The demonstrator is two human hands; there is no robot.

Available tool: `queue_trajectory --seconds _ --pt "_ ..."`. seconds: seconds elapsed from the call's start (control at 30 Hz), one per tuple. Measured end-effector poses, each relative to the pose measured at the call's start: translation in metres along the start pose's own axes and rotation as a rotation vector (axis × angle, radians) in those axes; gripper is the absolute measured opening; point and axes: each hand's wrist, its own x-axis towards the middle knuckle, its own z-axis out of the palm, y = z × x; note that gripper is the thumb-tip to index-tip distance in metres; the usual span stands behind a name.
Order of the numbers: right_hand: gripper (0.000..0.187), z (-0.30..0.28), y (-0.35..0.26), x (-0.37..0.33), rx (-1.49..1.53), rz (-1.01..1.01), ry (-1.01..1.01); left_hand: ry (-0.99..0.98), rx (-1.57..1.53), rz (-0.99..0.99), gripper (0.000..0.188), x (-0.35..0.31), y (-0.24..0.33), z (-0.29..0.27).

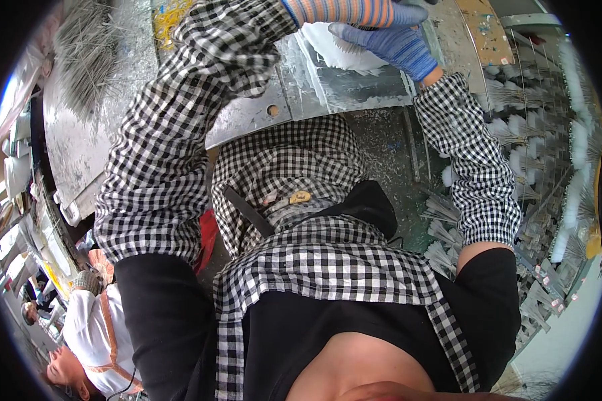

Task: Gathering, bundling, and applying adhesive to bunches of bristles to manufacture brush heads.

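I've got grey metal worktop [251, 121] at 12, wire bundle [90, 63] at 10, striped-gloved left hand [358, 12] past 12 overlapping blue-gloved right hand [398, 50] at 1, can't tell what either's fingers grip, white paste [328, 52] near them at 12

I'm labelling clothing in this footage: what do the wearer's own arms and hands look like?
The left hand wears an orange-and-grey striped glove; the right hand wears a streaked blue glove. Black-and-white checked sleeve covers, gathered at the cuffs, come next, with plain black sleeves above them.
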Motion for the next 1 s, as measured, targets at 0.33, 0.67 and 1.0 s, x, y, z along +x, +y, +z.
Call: queue_trajectory --seconds 0.33,0.67,1.0 --pt "0.05 0.058 -0.013 -0.017 0.491 0.34 0.224 -0.602 0.696 -0.12 0.033 0.008 0.006 0.009" --pt "0.056 0.066 -0.022 -0.024 0.702 0.446 0.273 -0.538 0.567 -0.122 0.03 0.001 -0.01 0.018" --pt "0.054 0.064 -0.025 -0.025 0.492 0.367 0.336 -0.488 0.566 -0.058 0.03 -0.006 -0.011 0.019"
